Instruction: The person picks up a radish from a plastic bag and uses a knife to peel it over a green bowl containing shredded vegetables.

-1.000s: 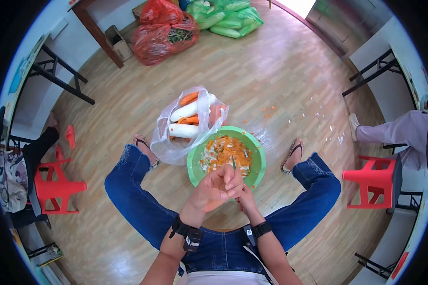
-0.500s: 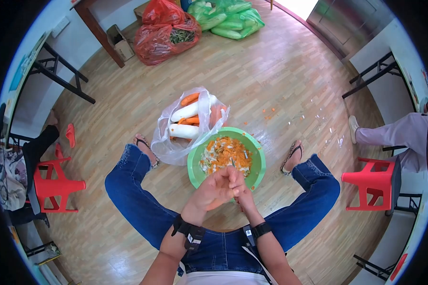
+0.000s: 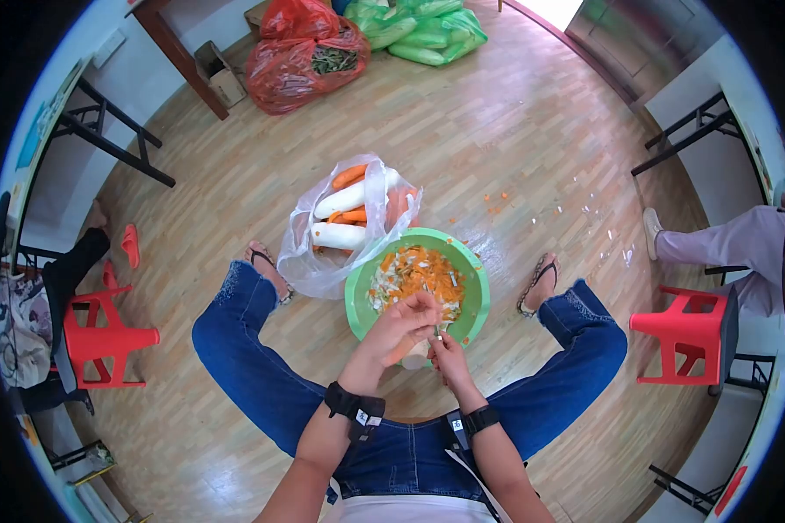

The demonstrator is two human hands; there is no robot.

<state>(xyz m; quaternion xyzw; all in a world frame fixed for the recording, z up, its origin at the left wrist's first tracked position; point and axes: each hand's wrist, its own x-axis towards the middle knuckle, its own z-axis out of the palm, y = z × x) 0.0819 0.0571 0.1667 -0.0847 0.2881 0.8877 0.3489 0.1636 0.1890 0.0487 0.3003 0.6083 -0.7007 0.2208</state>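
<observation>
A green basin (image 3: pixel 354 305) on the floor between my feet holds chopped orange and white vegetable pieces (image 3: pixel 423 272). Over its near rim, my left hand (image 3: pixel 397 329) has its fingers curled, and what they grip is hidden. A pale rounded thing (image 3: pixel 417 356) shows just beneath that hand; I cannot make out its kind. Close by on the right, my right hand (image 3: pixel 449 359) is closed on a thin knife (image 3: pixel 439 332), of which only a small part shows. Touching the basin's far left side is a clear plastic bag (image 3: pixel 310 277) with carrots (image 3: pixel 349 177) and white radishes (image 3: pixel 338 235).
Red bags (image 3: pixel 296 65) and green bags of long vegetables (image 3: pixel 436 39) lie at the back. Red stools (image 3: pixel 109 336) (image 3: pixel 685 336) stand at both sides, with a person's leg (image 3: pixel 715 240) at right. Orange and white scraps (image 3: pixel 497 202) dot the floor.
My hands have drawn apart a little. The right hand and knife have come back toward me, and the pale thing under my left hand now shows.
</observation>
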